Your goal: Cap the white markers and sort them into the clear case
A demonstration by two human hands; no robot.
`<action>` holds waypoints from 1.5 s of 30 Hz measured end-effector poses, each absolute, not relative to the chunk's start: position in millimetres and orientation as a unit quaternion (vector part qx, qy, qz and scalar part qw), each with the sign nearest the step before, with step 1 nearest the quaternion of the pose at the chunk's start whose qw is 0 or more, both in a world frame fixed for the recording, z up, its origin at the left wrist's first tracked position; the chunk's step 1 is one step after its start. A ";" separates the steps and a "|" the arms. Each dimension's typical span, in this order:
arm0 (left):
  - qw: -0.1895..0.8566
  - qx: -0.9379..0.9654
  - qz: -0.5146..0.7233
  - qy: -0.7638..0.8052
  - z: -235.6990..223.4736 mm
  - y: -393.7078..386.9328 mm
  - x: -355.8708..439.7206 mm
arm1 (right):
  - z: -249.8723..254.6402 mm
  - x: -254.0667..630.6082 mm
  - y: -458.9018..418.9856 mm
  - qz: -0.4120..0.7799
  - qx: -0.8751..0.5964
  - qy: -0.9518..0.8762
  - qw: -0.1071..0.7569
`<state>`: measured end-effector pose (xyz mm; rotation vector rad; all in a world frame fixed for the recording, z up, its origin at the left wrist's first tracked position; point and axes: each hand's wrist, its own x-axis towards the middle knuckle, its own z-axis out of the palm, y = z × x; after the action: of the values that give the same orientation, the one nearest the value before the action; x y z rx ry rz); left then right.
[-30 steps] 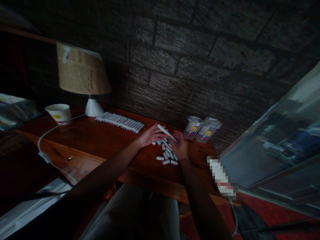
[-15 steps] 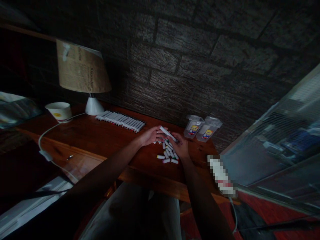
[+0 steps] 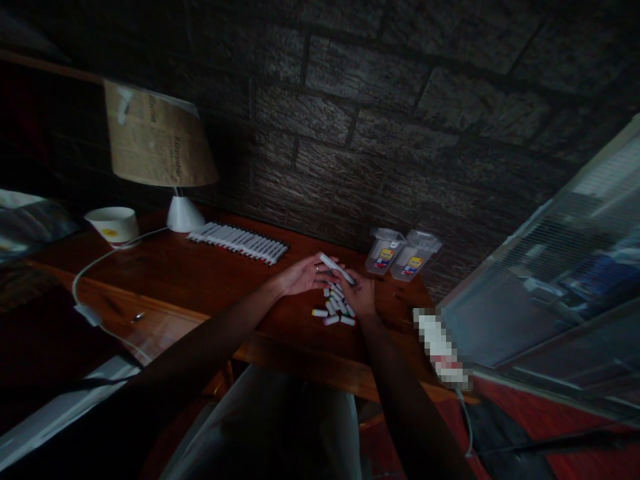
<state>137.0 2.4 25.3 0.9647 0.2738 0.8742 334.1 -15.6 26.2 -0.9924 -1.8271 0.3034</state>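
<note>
A white marker pen is held slantwise between my two hands, above the desk. My right hand is closed around its lower right end. At the upper left end, my left hand has its thumb and fingers about the barrel, with a ring on one finger. Beneath the hands lies a loose pile of short white marker caps with coloured ends, partly covered by my fingers. Left of my hands, a long row of white markers lies side by side.
Two clear plastic cases with labels stand by the brick wall. A lamp with a newsprint shade and a paper bowl stand at the left, with a white cord over the desk edge. A blurred-out white object lies at the right.
The marker has shifted slightly within my hands, and my left hand has come closer to my right. The whole view has moved a little; the row and the cases stay put.
</note>
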 end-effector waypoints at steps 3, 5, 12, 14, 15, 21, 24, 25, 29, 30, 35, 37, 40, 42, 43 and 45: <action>0.787 0.416 0.435 0.133 26.7 2.4 140.1 | 27.7 330.2 -17.8 0.127 -0.411 -0.747 0.506; 0.781 0.392 0.463 0.145 28.1 2.9 142.3 | 28.3 327.8 -19.2 0.129 -0.413 -0.743 0.511; 0.765 0.360 0.507 0.165 30.9 1.2 147.3 | 24.7 324.5 -18.7 0.136 -0.425 -0.730 0.517; 0.762 0.362 0.509 0.171 30.6 1.9 147.3 | 23.2 324.1 -16.8 0.137 -0.429 -0.725 0.520; 0.758 0.365 0.512 0.175 30.5 2.9 147.2 | 22.5 324.1 -15.6 0.139 -0.429 -0.723 0.524; 0.664 0.409 0.584 0.225 28.6 13.2 144.2 | 17.6 330.9 -6.1 0.156 -0.402 -0.715 0.551; 0.601 0.446 0.600 0.281 22.7 16.9 143.7 | 15.8 335.0 -2.4 0.174 -0.398 -0.705 0.560; 0.573 0.470 0.600 0.304 19.9 17.1 144.0 | 15.8 335.7 -1.7 0.185 -0.398 -0.701 0.562; 0.407 0.642 0.534 0.370 10.8 10.9 148.4 | 20.5 336.9 -0.7 0.236 -0.409 -0.656 0.588; 0.360 0.686 0.513 0.368 10.0 7.9 149.9 | 22.5 337.2 -0.9 0.246 -0.413 -0.646 0.593; 0.238 0.778 0.465 0.349 14.0 -5.0 152.2 | 30.7 339.6 -4.4 0.292 -0.425 -0.623 0.588; 0.229 0.783 0.454 0.359 14.9 -6.6 150.6 | 31.5 340.8 -4.6 0.327 -0.424 -0.614 0.580; 0.212 0.782 0.457 0.368 12.4 -5.8 148.8 | 29.5 342.8 -0.8 0.386 -0.408 -0.592 0.578; 0.196 0.775 0.471 0.373 9.6 -4.5 149.0 | 27.0 343.7 3.5 0.421 -0.396 -0.570 0.584; 0.190 0.772 0.480 0.372 8.4 -3.9 149.3 | 25.7 343.9 5.5 0.439 -0.391 -0.557 0.587; 0.194 0.767 0.494 0.362 7.3 -2.9 149.9 | 23.7 344.2 8.6 0.467 -0.382 -0.534 0.592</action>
<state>149.9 -2.9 7.3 2.1493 1.0147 1.3845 344.2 8.6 23.7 -0.8896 -1.2423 1.0853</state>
